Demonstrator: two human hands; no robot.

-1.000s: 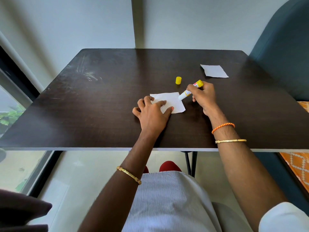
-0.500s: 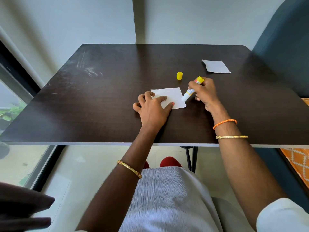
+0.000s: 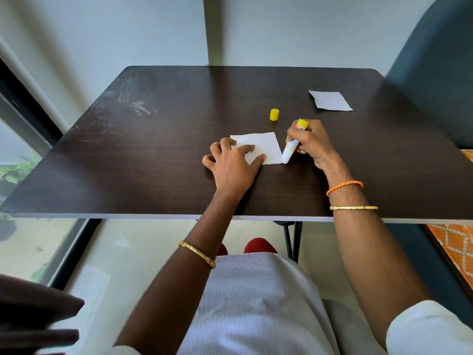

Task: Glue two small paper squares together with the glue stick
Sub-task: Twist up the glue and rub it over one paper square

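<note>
The glue stick point(image 3: 291, 144), clasped in the right hand point(image 3: 311, 144), touches the near paper square point(image 3: 263, 147) at its 4 o'clock corner. The left hand point(image 3: 234, 167) presses that square flat, fingers spread. At 1 o'clock lies paper square 2 point(image 3: 330, 100); the yellow cap point(image 3: 274, 115) stands at 12, on the dark table point(image 3: 153, 155).

dark table point(image 3: 158, 160), window point(image 3: 23, 160), blue chair point(image 3: 435, 73)

Materials, surface finish

Table point(image 3: 158, 160): dark wood-grain laminate, semi-matt, scuffed pale far left of left hand point(image 3: 231, 166). Paper square point(image 3: 266, 147) under its fingers and second paper square point(image 3: 330, 100) beyond right hand point(image 3: 311, 143): matt white. Glue stick point(image 3: 290, 148) in that hand, yellow cap point(image 3: 274, 115) just beyond: smooth plastic. Bangles point(image 3: 353, 208): shiny metal.
</note>
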